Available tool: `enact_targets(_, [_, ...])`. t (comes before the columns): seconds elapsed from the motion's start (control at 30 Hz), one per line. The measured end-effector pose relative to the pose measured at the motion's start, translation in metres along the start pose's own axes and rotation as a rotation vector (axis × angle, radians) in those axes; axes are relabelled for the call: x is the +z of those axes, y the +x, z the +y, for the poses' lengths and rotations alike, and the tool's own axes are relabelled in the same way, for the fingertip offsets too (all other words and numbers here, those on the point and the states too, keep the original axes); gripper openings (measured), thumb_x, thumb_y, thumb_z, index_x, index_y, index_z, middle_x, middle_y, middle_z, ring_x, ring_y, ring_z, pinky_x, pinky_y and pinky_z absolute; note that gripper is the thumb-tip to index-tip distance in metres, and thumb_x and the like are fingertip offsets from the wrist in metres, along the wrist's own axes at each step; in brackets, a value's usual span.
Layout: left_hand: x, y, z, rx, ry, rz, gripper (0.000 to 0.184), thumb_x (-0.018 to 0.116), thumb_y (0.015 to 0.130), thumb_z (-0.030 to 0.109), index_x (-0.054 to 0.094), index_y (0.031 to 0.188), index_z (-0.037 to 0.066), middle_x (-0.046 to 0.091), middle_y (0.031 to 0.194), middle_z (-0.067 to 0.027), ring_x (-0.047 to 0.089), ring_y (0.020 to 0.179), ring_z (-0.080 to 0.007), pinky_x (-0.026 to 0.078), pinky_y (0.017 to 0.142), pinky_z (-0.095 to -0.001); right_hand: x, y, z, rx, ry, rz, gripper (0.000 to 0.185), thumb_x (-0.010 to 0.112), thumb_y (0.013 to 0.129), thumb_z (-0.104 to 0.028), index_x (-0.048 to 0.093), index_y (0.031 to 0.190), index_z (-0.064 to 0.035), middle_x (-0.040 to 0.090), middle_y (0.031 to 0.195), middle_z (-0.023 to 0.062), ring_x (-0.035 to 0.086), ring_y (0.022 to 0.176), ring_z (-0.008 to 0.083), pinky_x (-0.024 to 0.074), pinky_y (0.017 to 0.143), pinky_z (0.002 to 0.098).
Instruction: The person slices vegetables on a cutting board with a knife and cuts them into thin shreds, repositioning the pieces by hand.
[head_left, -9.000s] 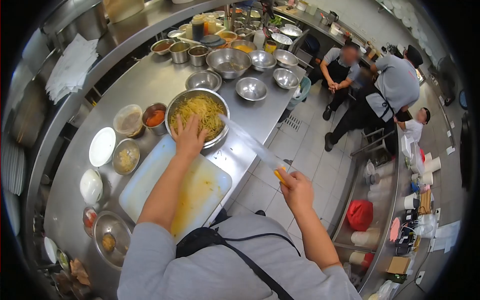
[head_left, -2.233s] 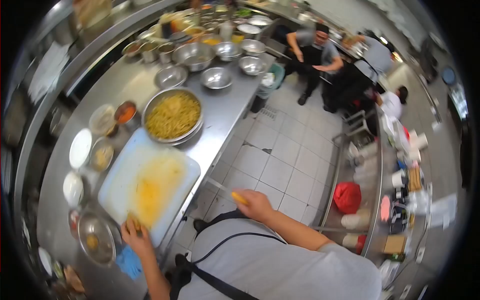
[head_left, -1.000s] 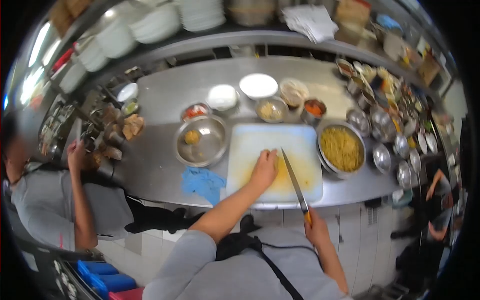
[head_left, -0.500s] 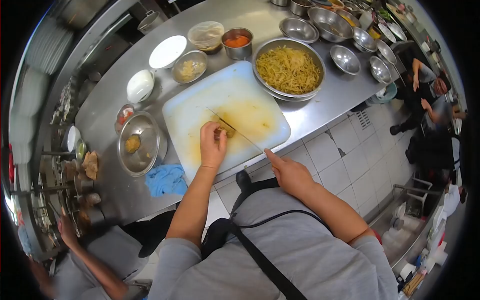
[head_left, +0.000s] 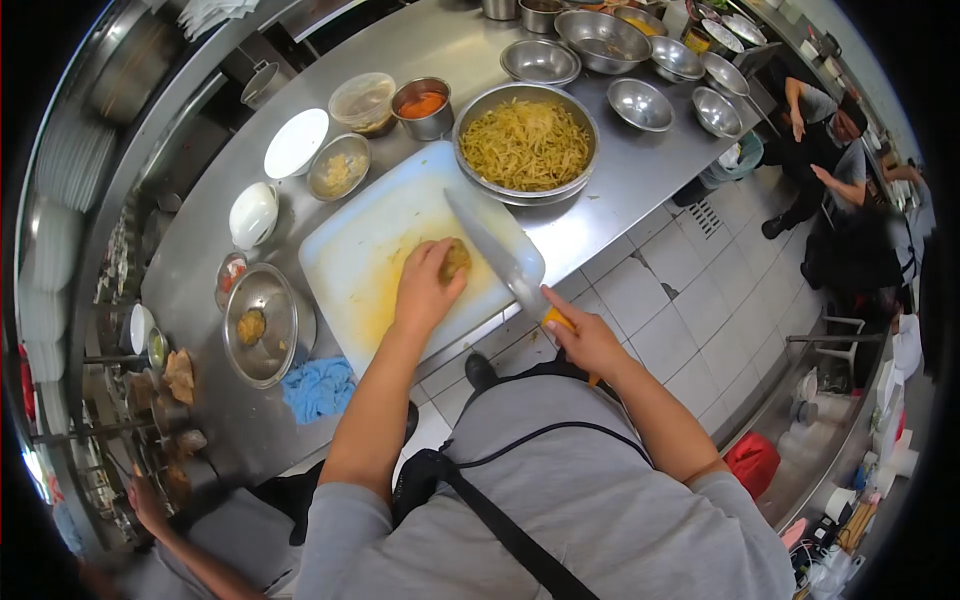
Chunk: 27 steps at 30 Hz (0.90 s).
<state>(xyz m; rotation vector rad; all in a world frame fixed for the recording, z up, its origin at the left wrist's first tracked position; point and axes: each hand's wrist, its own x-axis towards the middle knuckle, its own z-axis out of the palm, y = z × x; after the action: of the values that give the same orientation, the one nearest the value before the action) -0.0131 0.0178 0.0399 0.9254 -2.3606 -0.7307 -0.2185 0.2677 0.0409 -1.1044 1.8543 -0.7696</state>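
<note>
Left hand (head_left: 425,285), fingers curled against one rounded food lump (head_left: 456,260), yellow-green, mottled, on a pale, yellow-stained cutting board (head_left: 385,220). Right hand (head_left: 590,345), closed round an orange handle (head_left: 558,319): one knife (head_left: 490,245), long metal blade, tapering.

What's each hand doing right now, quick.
Left hand: closed around a greenish-brown food piece on the cutting board.
Right hand: closed on the knife's orange handle.

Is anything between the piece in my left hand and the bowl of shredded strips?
Yes: the knife in your right hand slants over the board, crossing the direct line from the piece to the bowl. Nothing else visible blocks it.
</note>
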Motion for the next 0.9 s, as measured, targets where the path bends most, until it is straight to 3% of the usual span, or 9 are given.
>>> enact_targets(0.07, [0.007,0.01,0.015,-0.081,0.184,-0.188,0.06,0.084,0.088,0.022,0.067,0.143,0.005,0.059,0.149,-0.0234,0.053,0.136,-0.0436,0.045,0.117,-0.0498,-0.012,-0.006,-0.007,0.206,0.238,0.005,0.061,0.064,0.111,-0.023,0.044,0.167,-0.0363,0.066,0.086,0.0028,0.062,0.068,0.0107,0.0579,0.065,0.0302])
enact_targets(0.1, [0.004,0.011,0.022,-0.081,0.191,-0.198,0.06,0.084,0.088,0.022,0.067,0.143,0.005,0.059,0.149,-0.0234,0.053,0.136,-0.0436,0.045,0.117,-0.0498,-0.013,-0.007,-0.008,0.232,0.351,0.015,0.06,0.063,0.112,-0.023,0.044,0.168,-0.0361,0.062,0.084,0.0009,0.058,0.065,0.0072,0.0553,0.059,0.0257])
enact_targets(0.2, [0.001,0.011,0.036,0.033,0.406,-0.189,0.07,0.081,0.094,0.027,0.056,0.156,0.003,0.046,0.164,-0.0252,0.043,0.149,-0.0464,0.039,0.124,-0.0496,-0.009,-0.002,0.008,0.192,0.436,0.023,0.06,0.063,0.112,-0.023,0.044,0.168,-0.0342,0.063,0.088,0.0015,0.058,0.066,0.0072,0.0563,0.059,0.0264])
enact_targets(0.27, [0.0,0.003,0.037,0.175,0.423,-0.202,0.077,0.074,0.101,0.029,0.041,0.163,-0.002,0.03,0.174,-0.0264,0.027,0.161,-0.0472,0.029,0.131,-0.05,-0.002,0.006,0.024,0.172,0.51,-0.016,0.059,0.063,0.112,-0.025,0.045,0.167,-0.0361,0.063,0.088,0.0017,0.058,0.065,0.0082,0.0564,0.059,0.027])
enact_targets(0.37, [0.023,-0.014,0.011,0.119,0.36,-0.331,0.086,0.073,0.101,0.029,0.029,0.167,-0.005,0.022,0.178,-0.0248,0.019,0.165,-0.0447,0.023,0.133,-0.0516,0.003,0.011,0.026,0.11,0.544,-0.055,0.058,0.063,0.112,-0.028,0.046,0.166,-0.0381,0.062,0.087,0.0017,0.057,0.062,0.0089,0.0556,0.057,0.0271])
enact_targets(0.6, [0.03,-0.016,0.009,0.127,0.38,-0.292,0.091,0.073,0.1,0.035,0.027,0.168,-0.004,0.024,0.177,-0.0253,0.021,0.165,-0.0434,0.021,0.133,-0.0535,0.003,0.047,0.021,0.192,0.688,-0.213,0.057,0.063,0.112,-0.028,0.046,0.166,-0.0386,0.059,0.081,0.0,0.054,0.056,0.0083,0.0534,0.053,0.0268])
enact_targets(0.67, [0.025,-0.015,0.014,0.119,0.499,-0.358,0.097,0.069,0.102,0.043,0.017,0.171,-0.002,0.02,0.179,-0.0249,0.018,0.165,-0.0452,0.018,0.133,-0.057,0.003,0.05,0.024,0.148,0.669,-0.221,0.058,0.062,0.112,-0.027,0.045,0.167,-0.0378,0.059,0.08,-0.0003,0.055,0.056,0.0085,0.0538,0.054,0.0268])
enact_targets(0.73, [0.023,-0.015,0.015,0.114,0.508,-0.369,0.1,0.069,0.101,0.047,0.017,0.172,-0.001,0.019,0.179,-0.0244,0.018,0.166,-0.0451,0.017,0.133,-0.0583,0.005,0.05,0.025,0.071,0.625,-0.156,0.059,0.063,0.112,-0.026,0.045,0.167,-0.0369,0.059,0.079,0.0,0.055,0.057,0.0087,0.0525,0.053,0.028])
enact_targets(0.9, [0.022,-0.012,0.011,0.107,0.523,-0.386,0.107,0.068,0.099,0.058,0.017,0.172,-0.001,0.017,0.18,-0.024,0.016,0.166,-0.0448,0.015,0.133,-0.0597,-0.02,0.011,0.039,0.166,0.498,-0.28,0.059,0.064,0.111,-0.024,0.046,0.167,-0.0368,0.064,0.084,0.0018,0.058,0.064,0.0088,0.0528,0.057,0.0297])
